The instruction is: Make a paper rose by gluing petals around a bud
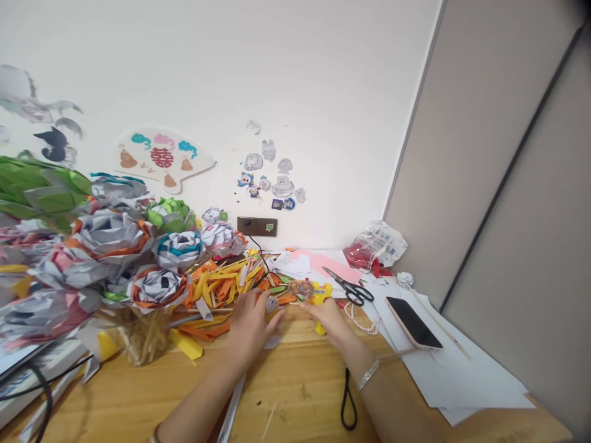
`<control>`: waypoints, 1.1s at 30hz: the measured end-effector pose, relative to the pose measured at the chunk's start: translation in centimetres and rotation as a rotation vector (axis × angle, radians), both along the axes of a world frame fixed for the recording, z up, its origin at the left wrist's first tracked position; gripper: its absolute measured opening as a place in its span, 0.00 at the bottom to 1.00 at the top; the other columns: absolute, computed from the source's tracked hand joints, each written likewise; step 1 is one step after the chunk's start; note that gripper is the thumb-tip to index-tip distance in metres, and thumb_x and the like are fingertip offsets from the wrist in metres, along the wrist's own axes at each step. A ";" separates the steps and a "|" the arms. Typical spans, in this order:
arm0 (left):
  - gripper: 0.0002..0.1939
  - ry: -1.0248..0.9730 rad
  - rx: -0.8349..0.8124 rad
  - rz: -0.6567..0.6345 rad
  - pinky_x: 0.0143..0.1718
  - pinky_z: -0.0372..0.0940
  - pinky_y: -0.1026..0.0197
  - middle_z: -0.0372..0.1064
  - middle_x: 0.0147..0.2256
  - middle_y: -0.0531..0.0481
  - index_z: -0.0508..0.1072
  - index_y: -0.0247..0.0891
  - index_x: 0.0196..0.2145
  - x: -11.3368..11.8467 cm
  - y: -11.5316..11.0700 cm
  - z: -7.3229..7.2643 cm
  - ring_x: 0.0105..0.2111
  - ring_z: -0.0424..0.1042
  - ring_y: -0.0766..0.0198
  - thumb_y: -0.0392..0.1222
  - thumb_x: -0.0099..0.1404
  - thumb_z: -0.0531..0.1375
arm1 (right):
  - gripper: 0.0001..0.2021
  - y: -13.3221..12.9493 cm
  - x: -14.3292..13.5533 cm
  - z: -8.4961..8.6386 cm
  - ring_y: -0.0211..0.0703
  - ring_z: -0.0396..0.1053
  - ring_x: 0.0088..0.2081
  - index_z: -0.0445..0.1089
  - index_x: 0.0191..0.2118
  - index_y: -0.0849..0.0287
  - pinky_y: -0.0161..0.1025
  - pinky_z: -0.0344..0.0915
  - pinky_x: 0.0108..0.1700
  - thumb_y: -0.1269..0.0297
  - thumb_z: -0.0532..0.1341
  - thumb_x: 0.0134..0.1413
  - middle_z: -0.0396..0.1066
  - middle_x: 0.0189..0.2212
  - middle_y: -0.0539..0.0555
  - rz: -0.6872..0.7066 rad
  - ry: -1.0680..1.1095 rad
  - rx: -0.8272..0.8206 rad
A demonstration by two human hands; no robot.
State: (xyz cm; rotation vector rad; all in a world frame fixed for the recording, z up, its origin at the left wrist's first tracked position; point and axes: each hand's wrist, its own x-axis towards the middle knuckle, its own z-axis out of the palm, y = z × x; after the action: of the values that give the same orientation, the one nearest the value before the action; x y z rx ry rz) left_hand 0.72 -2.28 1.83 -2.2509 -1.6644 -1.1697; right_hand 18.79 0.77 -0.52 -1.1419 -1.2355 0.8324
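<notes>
My left hand (253, 321) is bent around a small grey-white rolled paper piece (272, 303), thumb and fingers near it, beside the heap of orange and yellow paper strips (217, 286). To its right, my right hand (327, 314) reaches over the table with its fingers closed on a thin stick (295, 303); the stick's far end is hard to make out. Right behind that hand lies a yellow glue gun (322, 292), partly covered by it. Black-handled scissors (353, 291) and a string of white beads (364, 326) lie to the right.
Folded paper flowers (111, 237) crowd the left side in a clear holder (143, 335). A phone (414, 322) rests on white sheets (455, 375) at the right. A black loop (348, 406) lies near the front, and a plastic bag (376, 246) stands against the wall.
</notes>
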 end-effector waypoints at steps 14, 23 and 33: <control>0.18 -0.541 -0.303 -0.221 0.24 0.55 0.63 0.61 0.18 0.54 0.62 0.38 0.16 3.5 -0.6 0.2 0.22 0.61 0.64 0.50 0.58 0.49 | 0.10 -1.7 -4.4 -0.1 0.50 0.70 0.32 0.65 0.33 0.57 0.40 0.63 0.32 0.62 0.59 0.41 0.73 0.29 0.58 -0.280 -0.336 0.054; 0.12 -0.644 -0.435 -0.219 0.23 0.54 0.63 0.55 0.14 0.56 0.55 0.42 0.13 3.4 0.1 0.3 0.19 0.59 0.64 0.47 0.50 0.47 | 0.08 -2.6 -4.6 0.2 0.46 0.67 0.31 0.62 0.34 0.56 0.38 0.62 0.31 0.69 0.56 0.43 0.69 0.28 0.54 -0.272 -0.400 0.176; 0.09 -0.639 -0.434 -0.235 0.23 0.54 0.62 0.58 0.17 0.55 0.58 0.41 0.16 3.2 0.1 0.0 0.20 0.59 0.63 0.44 0.51 0.47 | 0.06 -3.2 -4.7 0.1 0.45 0.63 0.31 0.61 0.28 0.54 0.40 0.61 0.35 0.72 0.53 0.41 0.67 0.27 0.51 -0.094 -0.314 0.199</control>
State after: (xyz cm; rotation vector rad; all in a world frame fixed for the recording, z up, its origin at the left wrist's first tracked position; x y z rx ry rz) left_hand 3.92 -2.20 1.83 -2.5480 -2.0725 -1.9035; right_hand 14.09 -2.41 -0.40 -1.1860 -1.4740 0.4578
